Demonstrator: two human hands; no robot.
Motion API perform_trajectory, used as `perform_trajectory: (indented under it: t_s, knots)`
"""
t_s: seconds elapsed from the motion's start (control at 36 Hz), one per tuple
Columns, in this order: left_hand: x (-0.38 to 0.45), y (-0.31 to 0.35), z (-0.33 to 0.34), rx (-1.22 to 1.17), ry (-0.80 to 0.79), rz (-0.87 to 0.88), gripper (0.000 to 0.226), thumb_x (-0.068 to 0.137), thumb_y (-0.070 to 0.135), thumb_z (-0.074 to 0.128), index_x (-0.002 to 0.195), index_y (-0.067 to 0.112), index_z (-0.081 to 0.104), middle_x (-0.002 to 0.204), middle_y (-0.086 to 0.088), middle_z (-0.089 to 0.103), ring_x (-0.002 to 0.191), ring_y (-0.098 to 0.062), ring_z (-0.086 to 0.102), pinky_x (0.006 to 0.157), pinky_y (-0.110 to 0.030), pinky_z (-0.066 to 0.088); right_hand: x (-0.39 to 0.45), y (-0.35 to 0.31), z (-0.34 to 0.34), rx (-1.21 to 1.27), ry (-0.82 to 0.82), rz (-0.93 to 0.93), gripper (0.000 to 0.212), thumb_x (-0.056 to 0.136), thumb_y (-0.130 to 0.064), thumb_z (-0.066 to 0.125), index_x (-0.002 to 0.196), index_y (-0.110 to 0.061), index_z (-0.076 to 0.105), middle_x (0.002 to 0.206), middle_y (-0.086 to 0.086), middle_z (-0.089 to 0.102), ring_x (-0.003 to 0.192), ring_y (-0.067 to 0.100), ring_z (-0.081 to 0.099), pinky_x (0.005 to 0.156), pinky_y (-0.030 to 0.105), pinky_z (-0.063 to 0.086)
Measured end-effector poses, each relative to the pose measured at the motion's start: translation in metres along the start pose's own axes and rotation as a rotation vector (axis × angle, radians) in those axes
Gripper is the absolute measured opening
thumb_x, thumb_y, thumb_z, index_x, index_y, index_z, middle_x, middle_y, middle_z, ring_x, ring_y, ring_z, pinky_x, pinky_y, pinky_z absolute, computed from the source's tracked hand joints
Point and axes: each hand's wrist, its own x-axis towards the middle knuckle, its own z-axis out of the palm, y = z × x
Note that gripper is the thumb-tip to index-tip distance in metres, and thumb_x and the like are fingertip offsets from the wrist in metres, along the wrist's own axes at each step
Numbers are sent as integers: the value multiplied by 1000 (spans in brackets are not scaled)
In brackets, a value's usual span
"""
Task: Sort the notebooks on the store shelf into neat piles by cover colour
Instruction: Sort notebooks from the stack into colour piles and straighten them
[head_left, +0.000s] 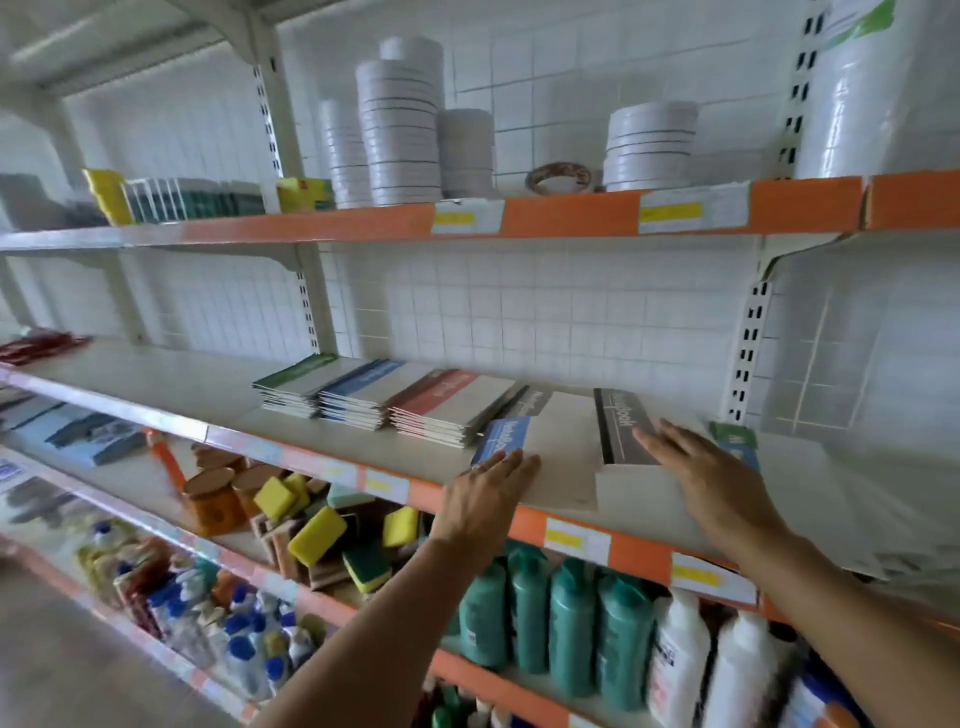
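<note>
Notebooks lie on middle shelf (156, 384); left hand (488, 493) flat, fingers straight on blue notebook (501, 439); right hand (701, 467) flat, fingers spread over black notebook (621, 426). Green notebook (735, 439) half hidden behind right hand. Sorted piles (384, 397) left, edges motion-blurred.

I am seeing three notebook piles (384, 395) sitting side by side on the middle shelf (156, 384), loose notebooks (561, 441) lying to their right, my left hand (488, 493) and right hand (706, 473) resting on those.
</note>
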Motion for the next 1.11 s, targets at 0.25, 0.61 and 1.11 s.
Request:
perform_trajectory:
  t_s: [0.25,0.61,1.11]
  knots:
    - [-21,-81,-21,97,-153,3,71,92,14,52,152,29,16,159,6,14,146,-13,16,112,-28,26,28,-68,28,-47,-91,88,86,42,35,63,116,-9,69,114,22,66,91,36,70,54,37,56]
    - [11,-118,7,-5,-12,43,59,100,8,29,152,32,16,158,11,14,145,-10,17,113,-26,27,53,-91,40,-82,-221,159,74,92,8,33,153,-29,10,159,-2,16,143,12,24,103,23,34]
    - [32,-248,18,94,183,-35,53,73,12,33,102,21,76,103,2,73,92,-18,71,67,-32,58,110,-96,140,-182,-382,-7,62,94,-8,39,151,-20,20,153,-2,27,138,17,30,109,26,29]
